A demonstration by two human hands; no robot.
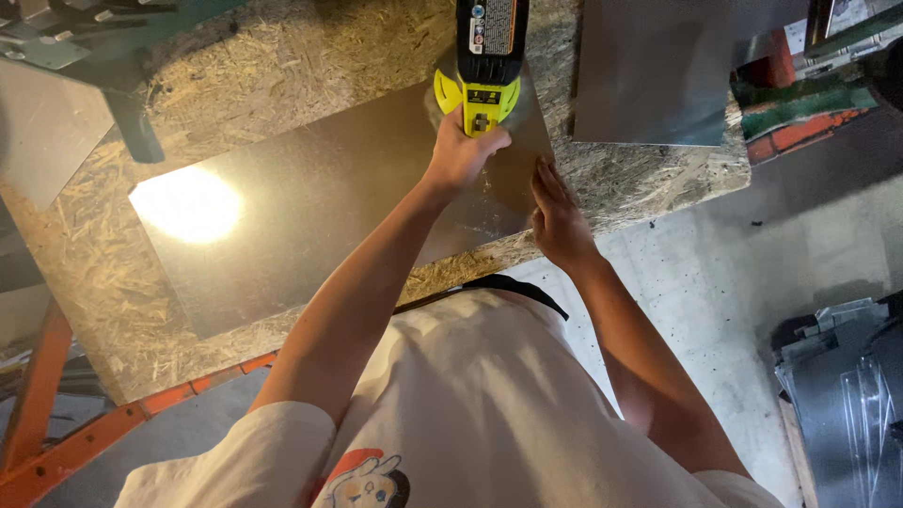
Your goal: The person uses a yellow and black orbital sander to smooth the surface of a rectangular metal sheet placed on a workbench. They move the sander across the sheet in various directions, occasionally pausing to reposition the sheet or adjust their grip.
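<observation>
A single head-worn camera looks steeply down past the person's white shirt [489,414] at the chipboard workbench [282,75]. It sits close above both arms, catching the concrete floor [752,282] on one side.

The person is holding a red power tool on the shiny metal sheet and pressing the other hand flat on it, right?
Not quite. The head view shows the power tool is yellow-green and black, not red. The rest holds: the left hand grips it on the shiny metal sheet, and the right hand lies flat on the sheet's edge.
</observation>
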